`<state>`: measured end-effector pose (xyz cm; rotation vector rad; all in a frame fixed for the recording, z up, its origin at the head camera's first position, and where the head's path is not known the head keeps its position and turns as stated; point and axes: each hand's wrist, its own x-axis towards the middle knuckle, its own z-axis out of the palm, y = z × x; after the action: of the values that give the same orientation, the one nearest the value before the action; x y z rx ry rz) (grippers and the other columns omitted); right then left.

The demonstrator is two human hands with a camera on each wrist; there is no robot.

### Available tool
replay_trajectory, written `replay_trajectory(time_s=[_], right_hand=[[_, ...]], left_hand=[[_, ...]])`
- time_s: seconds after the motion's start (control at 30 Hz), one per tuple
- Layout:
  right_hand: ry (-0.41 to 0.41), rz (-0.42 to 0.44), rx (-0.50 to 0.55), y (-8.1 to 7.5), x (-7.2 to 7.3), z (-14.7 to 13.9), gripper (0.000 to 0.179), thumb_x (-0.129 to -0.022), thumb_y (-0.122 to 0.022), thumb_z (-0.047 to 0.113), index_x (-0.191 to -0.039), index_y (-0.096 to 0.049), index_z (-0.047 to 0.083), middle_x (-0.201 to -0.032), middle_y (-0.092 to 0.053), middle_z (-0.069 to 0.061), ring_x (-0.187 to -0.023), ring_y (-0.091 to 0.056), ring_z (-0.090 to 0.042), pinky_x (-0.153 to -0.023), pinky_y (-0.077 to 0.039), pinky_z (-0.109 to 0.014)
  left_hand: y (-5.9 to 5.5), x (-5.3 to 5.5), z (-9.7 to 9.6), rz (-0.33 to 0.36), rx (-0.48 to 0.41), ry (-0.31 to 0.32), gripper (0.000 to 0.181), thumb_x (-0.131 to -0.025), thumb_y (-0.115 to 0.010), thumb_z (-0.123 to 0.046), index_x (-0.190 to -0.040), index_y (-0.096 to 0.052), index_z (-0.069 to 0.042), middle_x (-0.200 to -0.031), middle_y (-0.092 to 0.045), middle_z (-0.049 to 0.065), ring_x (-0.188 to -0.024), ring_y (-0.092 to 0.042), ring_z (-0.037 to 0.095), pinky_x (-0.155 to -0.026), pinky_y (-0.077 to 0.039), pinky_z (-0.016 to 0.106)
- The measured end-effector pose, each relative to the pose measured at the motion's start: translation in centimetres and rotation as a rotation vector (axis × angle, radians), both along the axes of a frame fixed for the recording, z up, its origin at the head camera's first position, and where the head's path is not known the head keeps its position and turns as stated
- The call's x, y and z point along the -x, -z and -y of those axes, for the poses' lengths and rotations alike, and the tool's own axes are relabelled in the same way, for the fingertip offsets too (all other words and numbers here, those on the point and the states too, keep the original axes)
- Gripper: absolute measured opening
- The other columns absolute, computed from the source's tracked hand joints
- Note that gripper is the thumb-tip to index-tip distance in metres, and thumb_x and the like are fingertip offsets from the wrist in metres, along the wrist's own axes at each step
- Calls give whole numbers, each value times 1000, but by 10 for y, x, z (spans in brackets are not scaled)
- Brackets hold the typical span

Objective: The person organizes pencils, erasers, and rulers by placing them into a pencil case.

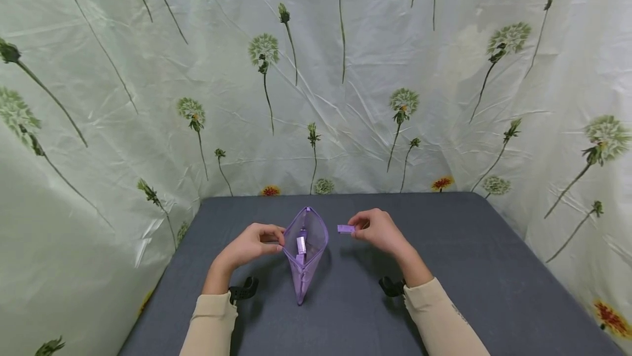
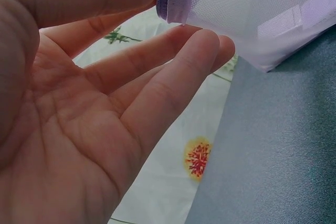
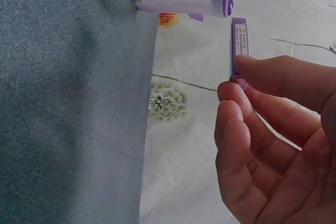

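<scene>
A purple zip pouch with mesh sides [image 1: 303, 280] stands on edge on the table, its mouth spread wide. My left hand [image 1: 250, 245] pinches the left side of its rim between thumb and index finger, the other fingers extended below. Inside the pouch lie several small purple boxes [image 1: 301, 244]. To the right of the mouth, my right hand [image 1: 379, 229] holds another small purple box [image 3: 240, 38] by one end, between thumb and fingertips. Its printed white label shows in the right wrist view, and its free end points towards the pouch.
Dark grey cloth [image 1: 345, 312] covers the table. Behind it and along the sides hangs a pale sheet [image 1: 355, 109] printed with dandelions. Black wrist-worn devices [image 1: 391, 287] sit below both wrists, near the beige sleeves.
</scene>
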<state>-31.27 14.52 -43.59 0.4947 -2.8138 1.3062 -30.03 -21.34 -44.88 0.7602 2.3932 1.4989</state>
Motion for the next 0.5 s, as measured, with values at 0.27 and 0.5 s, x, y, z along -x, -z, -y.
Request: replay_trajectory(time_s=[0.27,0.5], right_hand=[[0,-4,-8,-4,-3,5,16,-85,-78,8,-98,-77,17,-78,-68,2,-69,-63,-17,-62,-50,-35],[-17,-14,-16,-13,-3,11,16,-84,-79,7,-97,-77,16,-78,-67,3,-70,-63,-16,-63,-51,-34]], left_hand=[[2,-1,2,6,-14,6,7,-92,-73,-9,-97,-71,-5,-139,-56,21,-127,-57,34,-94,-52,41],[2,2,2,-12,-11,8,6,-92,-71,-6,-97,-71,-9,-144,-52,20,-126,-58,33,-92,-53,39]])
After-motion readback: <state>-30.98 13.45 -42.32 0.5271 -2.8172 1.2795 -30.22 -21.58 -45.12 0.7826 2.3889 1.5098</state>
